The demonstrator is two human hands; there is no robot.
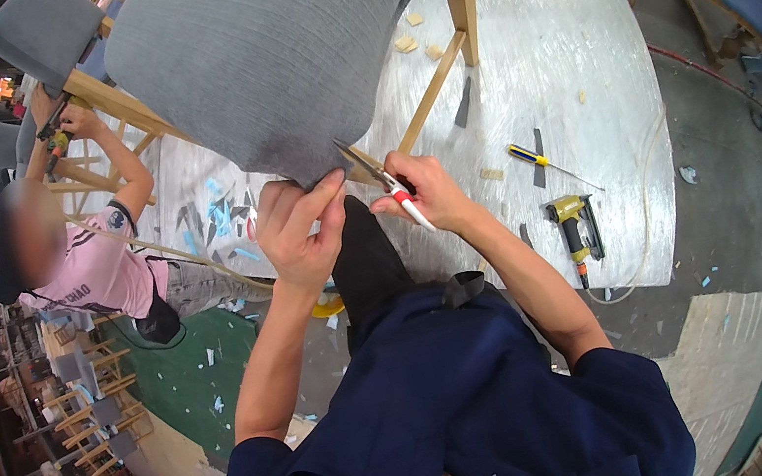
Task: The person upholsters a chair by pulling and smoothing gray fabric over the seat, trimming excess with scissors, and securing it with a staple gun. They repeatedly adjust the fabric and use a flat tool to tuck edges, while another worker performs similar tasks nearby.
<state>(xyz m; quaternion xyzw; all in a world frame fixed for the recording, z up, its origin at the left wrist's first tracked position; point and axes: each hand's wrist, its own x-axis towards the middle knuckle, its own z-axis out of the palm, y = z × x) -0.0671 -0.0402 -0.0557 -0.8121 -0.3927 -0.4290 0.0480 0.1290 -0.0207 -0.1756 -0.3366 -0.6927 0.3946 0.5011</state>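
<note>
A chair with grey upholstery (263,57) and wooden legs (462,11) stands in front of me. My left hand (299,226) pinches the fabric at the near corner of the grey cover. In my right hand (433,190) is a pair of scissors (407,202) with red and white handles. The dark blades point up and left, against the fabric edge beside my left fingers. Whether the blades are parted or closed on the cloth is too small to tell.
On the wrapped tabletop (559,40) lie a yellow-and-blue screwdriver (527,155), a staple gun (577,232) with an air hose (643,226), and fabric scraps (464,103). At left a co-worker in a pink shirt (104,282) holds a tool against another chair (50,36).
</note>
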